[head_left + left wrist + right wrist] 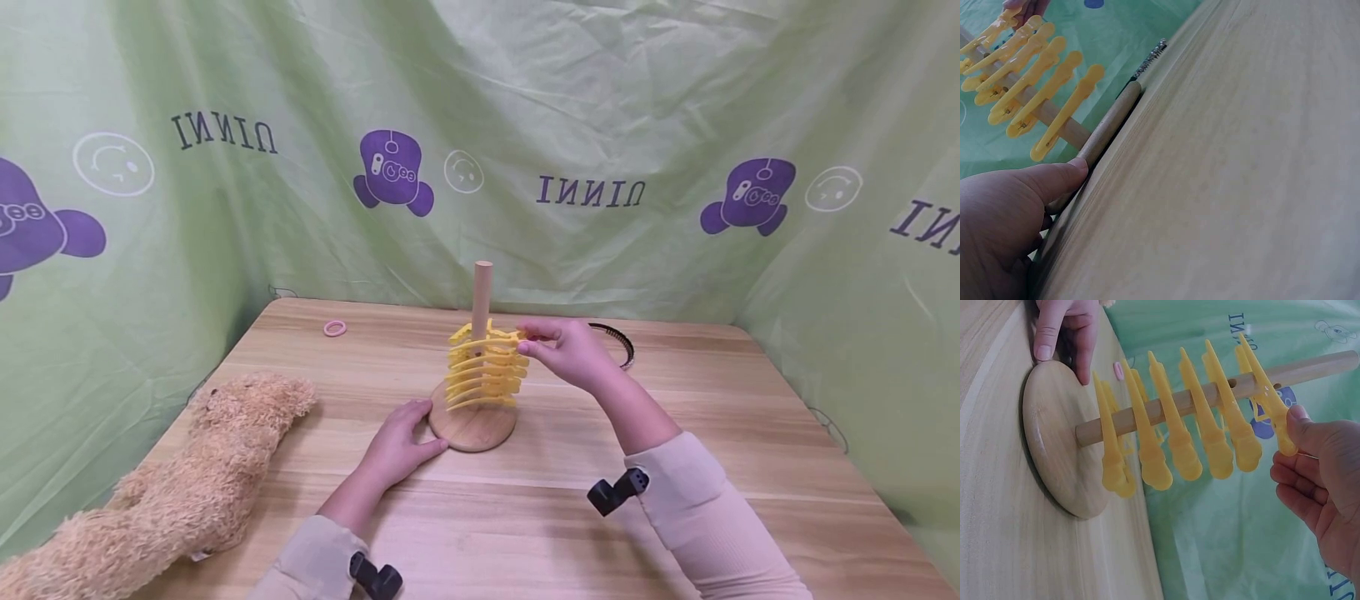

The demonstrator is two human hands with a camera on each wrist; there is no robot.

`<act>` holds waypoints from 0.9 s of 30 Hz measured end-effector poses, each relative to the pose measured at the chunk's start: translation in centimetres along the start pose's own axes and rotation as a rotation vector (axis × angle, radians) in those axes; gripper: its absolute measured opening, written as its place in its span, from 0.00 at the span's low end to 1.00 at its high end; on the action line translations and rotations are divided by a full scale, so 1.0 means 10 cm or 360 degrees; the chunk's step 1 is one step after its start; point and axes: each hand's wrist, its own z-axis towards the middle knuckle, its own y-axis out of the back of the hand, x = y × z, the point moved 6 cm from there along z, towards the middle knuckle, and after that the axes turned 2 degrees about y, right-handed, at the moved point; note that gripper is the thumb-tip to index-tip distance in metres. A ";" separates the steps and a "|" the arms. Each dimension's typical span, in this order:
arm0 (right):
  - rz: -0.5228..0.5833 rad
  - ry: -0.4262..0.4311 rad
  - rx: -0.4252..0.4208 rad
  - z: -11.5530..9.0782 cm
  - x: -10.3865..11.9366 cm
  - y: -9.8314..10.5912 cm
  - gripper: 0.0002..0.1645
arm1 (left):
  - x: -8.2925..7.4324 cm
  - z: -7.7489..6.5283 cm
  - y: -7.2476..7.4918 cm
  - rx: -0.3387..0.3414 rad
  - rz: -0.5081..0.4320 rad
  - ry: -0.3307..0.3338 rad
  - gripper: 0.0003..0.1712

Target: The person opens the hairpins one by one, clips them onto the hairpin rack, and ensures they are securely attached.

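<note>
A wooden stand has a round base [476,432] and an upright peg [482,296]. Several yellow plastic pieces [1184,450], slim with knobbed ends, are stacked one above another along the peg. My right hand [572,352] pinches the knobbed end of the topmost yellow piece [1280,422] between thumb and fingers; that piece still surrounds the peg. Low on the left, my left hand [397,442] holds the base's edge, its thumb [1063,179] at the rim and the fingers spread around the side.
On the left of the table lies a curly tan plush toy [202,475]. A small pink ring [334,328] sits at the back left. Behind my right hand is a black toothed headband [624,343]. Green printed cloth [495,233] hangs around the table.
</note>
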 end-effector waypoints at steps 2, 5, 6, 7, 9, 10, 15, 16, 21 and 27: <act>-0.0002 0.0007 0.0002 0.00 0.00 0.00 0.23 | 0.00 0.00 0.00 -0.0001 -0.0001 0.0000 0.40; -0.0009 0.0033 0.0005 0.00 0.01 -0.01 0.24 | 0.00 -0.01 0.00 -0.0002 -0.0001 0.0001 0.40; -0.0007 0.0042 0.0002 -0.01 0.01 -0.01 0.24 | 0.00 -0.01 0.00 -0.0003 0.0000 0.0001 0.40; -0.0003 0.0053 -0.0001 -0.01 0.01 -0.01 0.24 | 0.01 -0.01 0.00 -0.0005 0.0002 -0.0001 0.40; 0.0015 0.0068 -0.0006 -0.01 0.02 -0.01 0.24 | 0.01 -0.01 0.00 -0.0007 0.0004 -0.0005 0.40; 0.0023 0.0075 -0.0009 -0.01 0.02 0.00 0.24 | 0.01 -0.01 -0.01 -0.0008 0.0004 -0.0007 0.40; 0.0062 0.0070 -0.0005 -0.03 0.02 0.00 0.26 | 0.01 0.00 0.00 -0.0011 0.0004 -0.0013 0.40; 0.0061 0.0065 -0.0003 -0.03 0.01 0.00 0.27 | 0.01 0.00 -0.01 -0.0010 0.0004 -0.0012 0.40; 0.0046 0.0048 -0.0001 -0.04 -0.02 -0.01 0.29 | 0.03 0.00 -0.02 -0.0004 0.0012 -0.0008 0.40; 0.0080 0.0009 -0.0008 -0.07 -0.08 0.01 0.31 | 0.03 -0.01 -0.02 -0.0004 0.0014 -0.0003 0.41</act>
